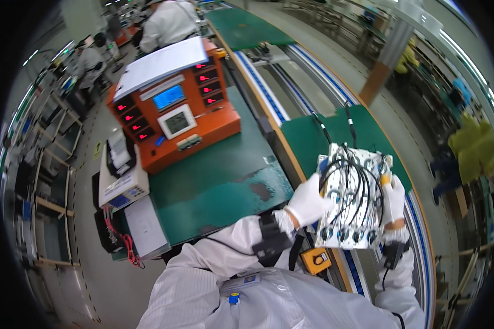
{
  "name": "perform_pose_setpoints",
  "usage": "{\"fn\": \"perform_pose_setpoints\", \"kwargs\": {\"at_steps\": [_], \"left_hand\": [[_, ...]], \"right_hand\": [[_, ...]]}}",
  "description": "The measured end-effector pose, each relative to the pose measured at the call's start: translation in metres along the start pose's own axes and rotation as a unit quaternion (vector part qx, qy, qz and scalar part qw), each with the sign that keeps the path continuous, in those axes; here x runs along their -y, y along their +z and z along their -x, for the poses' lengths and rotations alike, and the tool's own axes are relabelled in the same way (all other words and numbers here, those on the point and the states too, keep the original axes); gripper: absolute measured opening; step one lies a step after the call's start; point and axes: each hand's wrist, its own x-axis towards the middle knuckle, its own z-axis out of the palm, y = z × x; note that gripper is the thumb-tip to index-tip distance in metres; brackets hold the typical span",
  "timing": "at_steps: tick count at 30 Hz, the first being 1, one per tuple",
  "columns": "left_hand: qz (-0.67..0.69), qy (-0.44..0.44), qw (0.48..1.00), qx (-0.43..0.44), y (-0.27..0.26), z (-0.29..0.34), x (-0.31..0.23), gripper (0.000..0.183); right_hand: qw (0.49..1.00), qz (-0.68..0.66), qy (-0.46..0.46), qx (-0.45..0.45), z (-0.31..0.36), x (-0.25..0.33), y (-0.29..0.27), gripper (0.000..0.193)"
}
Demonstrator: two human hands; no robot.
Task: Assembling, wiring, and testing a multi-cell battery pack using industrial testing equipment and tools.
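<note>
A flat silver-white metal panel [335, 233] with rows of round fittings lies in front of me at the right, over the conveyor line. Several looped black cables [355, 170] run across its face. My left hand [310, 202], in a white glove, is closed on the panel's left edge; part of its fingers is hidden. On the opposite edge my gloved right hand [393, 200] grips the panel, beside a small yellow-orange part. Two black leads with metal tips [324, 130] reach beyond its far edge, over a green board [302, 137].
An orange test box [203, 129] with red displays stands on a green bench [219, 192] at my left, papers [159, 68] on top. Beside it sits a white instrument [123, 186] with red wires. A yellow switch box [316, 261] is close by my body. Other people work farther off.
</note>
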Motion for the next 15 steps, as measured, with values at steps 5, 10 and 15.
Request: {"fn": "perform_pose_setpoints", "kwargs": {"at_steps": [5, 10, 15], "left_hand": [[-0.009, 0.018, 0.994, -0.106, -0.048, 0.073, -0.004, 0.042], [-0.071, 0.006, 0.969, -0.237, -0.111, 0.145, -0.006, 0.047], [-0.102, 0.013, 0.937, -0.334, -0.158, 0.186, 0.013, 0.041]], "right_hand": [[0.993, -0.085, -0.047, 0.073, 0.026, 0.056, 0.045, 0.01], [0.958, -0.192, -0.068, 0.202, 0.049, 0.122, 0.13, 0.013], [0.917, -0.279, -0.061, 0.278, 0.078, 0.161, 0.208, 0.012]]}}
